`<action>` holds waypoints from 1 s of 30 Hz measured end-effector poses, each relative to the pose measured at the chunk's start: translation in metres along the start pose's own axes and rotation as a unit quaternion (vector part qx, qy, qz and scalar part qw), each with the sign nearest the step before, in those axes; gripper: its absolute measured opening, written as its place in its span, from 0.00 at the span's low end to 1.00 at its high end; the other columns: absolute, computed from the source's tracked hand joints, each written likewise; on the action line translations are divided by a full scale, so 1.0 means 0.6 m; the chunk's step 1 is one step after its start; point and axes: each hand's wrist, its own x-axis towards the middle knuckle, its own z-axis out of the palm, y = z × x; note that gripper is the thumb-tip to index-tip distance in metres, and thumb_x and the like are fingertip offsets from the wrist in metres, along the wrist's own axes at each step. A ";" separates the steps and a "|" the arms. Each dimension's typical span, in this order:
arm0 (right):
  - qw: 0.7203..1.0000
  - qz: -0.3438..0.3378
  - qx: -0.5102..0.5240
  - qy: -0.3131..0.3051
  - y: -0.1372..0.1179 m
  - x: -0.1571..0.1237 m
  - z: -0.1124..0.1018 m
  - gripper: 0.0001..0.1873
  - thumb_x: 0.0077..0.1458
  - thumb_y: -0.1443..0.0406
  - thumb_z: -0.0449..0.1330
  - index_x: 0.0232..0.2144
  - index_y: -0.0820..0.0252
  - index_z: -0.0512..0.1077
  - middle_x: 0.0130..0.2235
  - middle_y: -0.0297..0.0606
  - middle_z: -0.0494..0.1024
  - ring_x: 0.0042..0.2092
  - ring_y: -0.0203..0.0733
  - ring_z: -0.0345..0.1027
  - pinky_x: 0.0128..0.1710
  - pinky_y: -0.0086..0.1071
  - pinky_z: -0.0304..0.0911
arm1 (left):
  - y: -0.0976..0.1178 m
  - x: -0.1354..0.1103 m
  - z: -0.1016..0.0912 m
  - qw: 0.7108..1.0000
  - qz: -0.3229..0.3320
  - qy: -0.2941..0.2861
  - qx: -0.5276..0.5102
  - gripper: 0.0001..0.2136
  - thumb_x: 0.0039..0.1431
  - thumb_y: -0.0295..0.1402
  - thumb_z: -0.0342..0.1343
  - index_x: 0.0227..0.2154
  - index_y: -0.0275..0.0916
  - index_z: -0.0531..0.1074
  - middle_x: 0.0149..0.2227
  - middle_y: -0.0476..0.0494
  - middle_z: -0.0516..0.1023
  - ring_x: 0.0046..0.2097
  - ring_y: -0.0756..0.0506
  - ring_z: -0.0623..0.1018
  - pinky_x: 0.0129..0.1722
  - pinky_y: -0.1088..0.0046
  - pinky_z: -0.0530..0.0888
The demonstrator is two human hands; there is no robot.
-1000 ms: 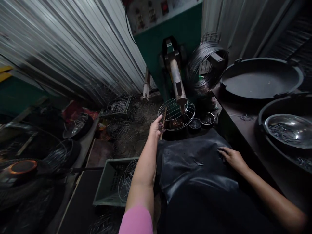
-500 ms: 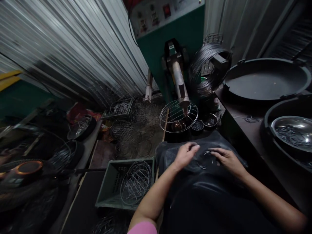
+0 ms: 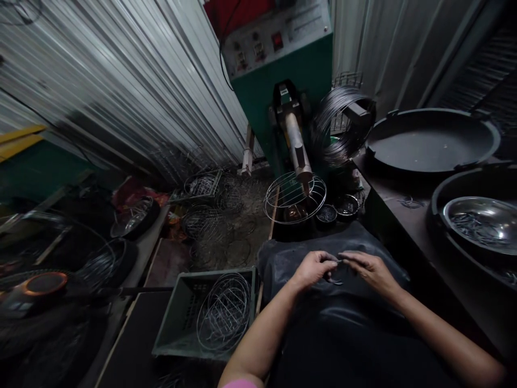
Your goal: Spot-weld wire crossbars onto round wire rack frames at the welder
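Note:
Over the dark sheet [image 3: 278, 258] across my lap, both hands meet almost fingertip to fingertip. My left hand [image 3: 315, 269] is closed in a pinch, its thumb against the index finger. My right hand [image 3: 369, 270] is closed too, fingers pressed together and pointing left. A small dark wire piece [image 3: 340, 262] shows between the two sets of fingertips; its ends are hidden by them. Just below lie thin curved wire pieces [image 3: 336, 282] on the sheet. Ahead, a round wire rack [image 3: 278, 220] sits under the metal arm [image 3: 297, 143] of a green machine [image 3: 291, 59].
At left stands a green crate [image 3: 169, 328] with round wire racks inside. Small bowls [image 3: 326, 213] of metal bits sit beyond the sheet. To the right, a table holds large dark pans [image 3: 432, 143] and a steel bowl [image 3: 503, 229] of wire pieces. A wire coil [image 3: 323, 126] hangs by the machine.
My hands have come together from apart, the right moving left and the left moving slightly right and down. The wire piece is now between both hands' fingertips. The view has shifted slightly.

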 end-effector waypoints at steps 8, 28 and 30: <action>0.965 0.164 0.171 0.117 0.027 0.037 0.026 0.25 0.39 0.51 0.63 0.35 0.66 0.76 0.20 0.36 0.74 0.21 0.37 0.64 0.20 0.29 0.61 | -0.046 0.044 0.046 0.962 0.079 0.259 -0.042 0.07 0.55 0.34 0.50 0.33 0.36 0.66 0.32 0.45 0.74 0.27 0.53 0.72 0.22 0.82 0.66; 0.966 0.093 0.216 0.106 0.024 0.041 0.045 0.30 0.47 0.57 0.61 0.52 0.60 0.61 0.39 0.39 0.77 0.21 0.29 0.61 0.16 0.23 0.56 | -0.039 0.048 0.065 0.951 -0.012 0.175 -0.253 0.11 0.52 0.37 0.55 0.32 0.36 0.62 0.25 0.50 0.68 0.21 0.55 0.67 0.17 0.81 0.62; 0.973 0.080 0.196 0.095 0.025 0.040 0.047 0.29 0.48 0.56 0.60 0.51 0.60 0.62 0.40 0.42 0.77 0.26 0.33 0.65 0.16 0.24 0.57 | -0.034 0.043 0.064 0.943 -0.030 0.144 -0.299 0.10 0.51 0.35 0.56 0.31 0.35 0.63 0.24 0.50 0.67 0.21 0.55 0.66 0.18 0.81 0.62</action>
